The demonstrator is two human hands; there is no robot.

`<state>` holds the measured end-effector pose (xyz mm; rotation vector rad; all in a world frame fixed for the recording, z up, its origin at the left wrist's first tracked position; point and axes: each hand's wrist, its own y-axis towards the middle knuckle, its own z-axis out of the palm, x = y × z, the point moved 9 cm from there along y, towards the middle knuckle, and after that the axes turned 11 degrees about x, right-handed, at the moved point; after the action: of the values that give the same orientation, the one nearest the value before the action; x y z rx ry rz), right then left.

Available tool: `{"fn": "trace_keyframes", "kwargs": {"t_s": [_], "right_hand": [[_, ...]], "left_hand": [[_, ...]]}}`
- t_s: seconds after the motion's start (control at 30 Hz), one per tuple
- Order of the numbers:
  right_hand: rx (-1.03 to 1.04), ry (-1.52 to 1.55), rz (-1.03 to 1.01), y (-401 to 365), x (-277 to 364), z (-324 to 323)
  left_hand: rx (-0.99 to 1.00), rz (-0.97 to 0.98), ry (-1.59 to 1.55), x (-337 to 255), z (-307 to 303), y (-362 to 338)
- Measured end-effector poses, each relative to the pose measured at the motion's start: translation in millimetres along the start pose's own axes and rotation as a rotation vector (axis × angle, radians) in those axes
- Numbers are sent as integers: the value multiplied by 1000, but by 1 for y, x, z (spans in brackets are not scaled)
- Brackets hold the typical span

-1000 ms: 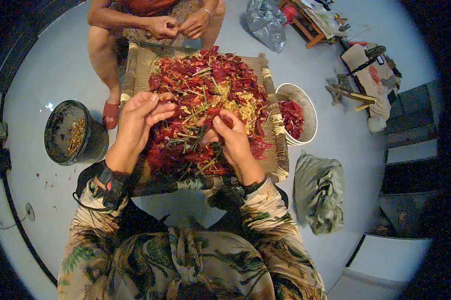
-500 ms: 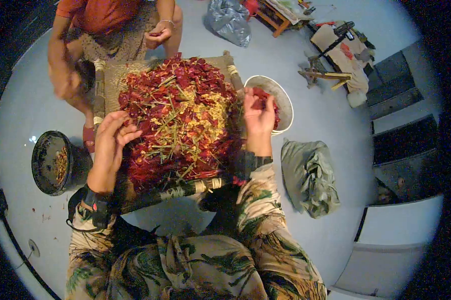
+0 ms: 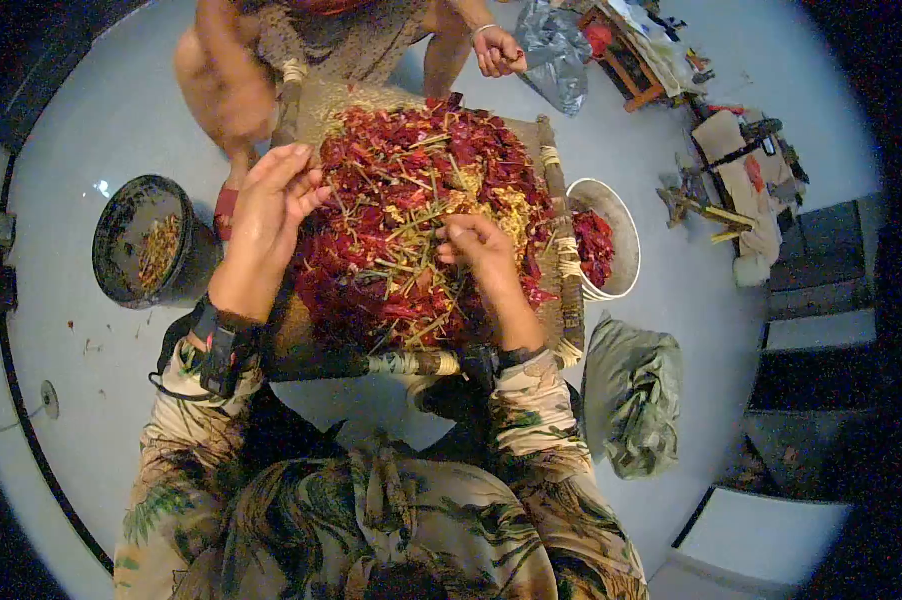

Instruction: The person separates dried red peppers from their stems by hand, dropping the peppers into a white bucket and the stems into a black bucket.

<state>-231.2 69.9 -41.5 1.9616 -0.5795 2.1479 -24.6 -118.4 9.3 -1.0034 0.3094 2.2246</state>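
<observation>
A heap of dried red chillies [image 3: 391, 165], mixed with yellow seeds and pale stalks, covers most of a woven-top wooden frame [image 3: 569, 290]. My left hand [image 3: 276, 195] is held over the heap's left edge, fingers curled in toward the thumb; anything between them is too small to make out. Low over the middle right of the heap, my right hand [image 3: 481, 255] has its fingers bent and pinched together at the chillies and stalks. What it grips is hidden. A white bucket [image 3: 626, 245] with red chilli pieces [image 3: 593, 245] stands just right of the frame.
A black bucket [image 3: 111, 250] holding stalks and seeds stands at the left. Across the frame sits another person, one hand [image 3: 498, 50] at the far right corner. A green-grey sack [image 3: 636, 400] lies at the right; a grey plastic bag [image 3: 551, 55] and a wooden stand [image 3: 626, 60] are behind.
My right hand has moved from above the white bucket left to the heap; the red pieces it was over now lie in view there. My left hand stays by the heap's left edge. The view has shifted.
</observation>
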Motion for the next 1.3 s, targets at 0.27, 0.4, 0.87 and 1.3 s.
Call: {"fn": "trace_keyframes", "kwargs": {"t_s": [0.27, 0.4, 0.87, 1.3], "right_hand": [[152, -1083, -441, 24, 30, 111], [156, -1237, -349, 52, 5, 115], [-4, -919, -469, -15, 76, 86], [-61, -1117, -491, -52, 88, 83]], "left_hand": [[38, -46, 71, -1, 6, -3], [81, -61, 90, 3, 9, -1], [448, -54, 710, 36, 57, -17], [631, 434, 1321, 33, 107, -45]]}}
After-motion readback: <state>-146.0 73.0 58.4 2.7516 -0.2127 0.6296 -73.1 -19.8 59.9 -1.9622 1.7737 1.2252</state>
